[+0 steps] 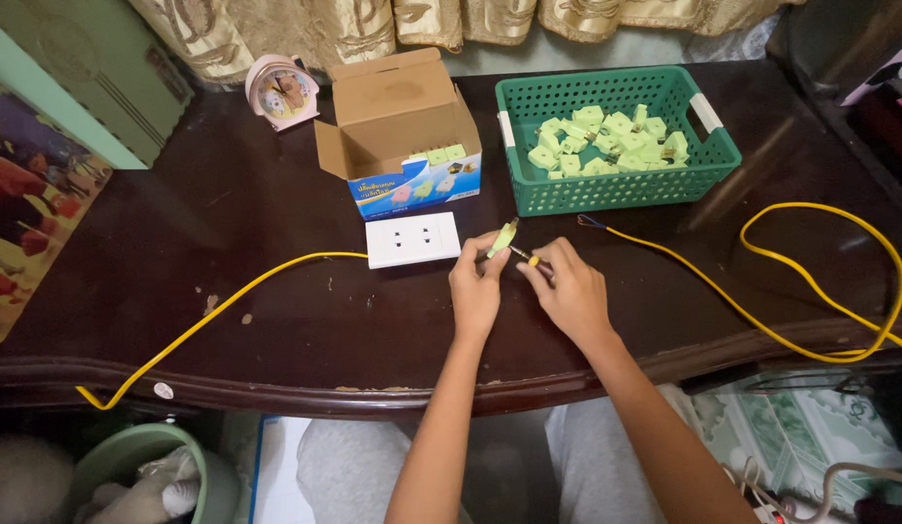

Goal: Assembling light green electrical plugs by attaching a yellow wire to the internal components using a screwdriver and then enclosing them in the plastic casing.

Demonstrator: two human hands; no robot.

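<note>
My left hand (476, 283) pinches a small light-green plug (504, 236) between thumb and fingers, just right of a white wall socket (413, 239) lying flat on the dark table. My right hand (569, 287) holds a small screwdriver (524, 257) with a yellow handle, its tip pointing at the plug. Both hands meet over the middle of the table. A yellow cable (218, 312) runs left from the socket to the table's front edge.
A green plastic basket (528, 190) with several light-green plugs stands at the back right. An open cardboard box (402, 131) holds more plugs. A pink alarm clock (282, 91) sits behind it. A second yellow cable (810, 281) loops at the right. A green bucket (131, 456) sits below.
</note>
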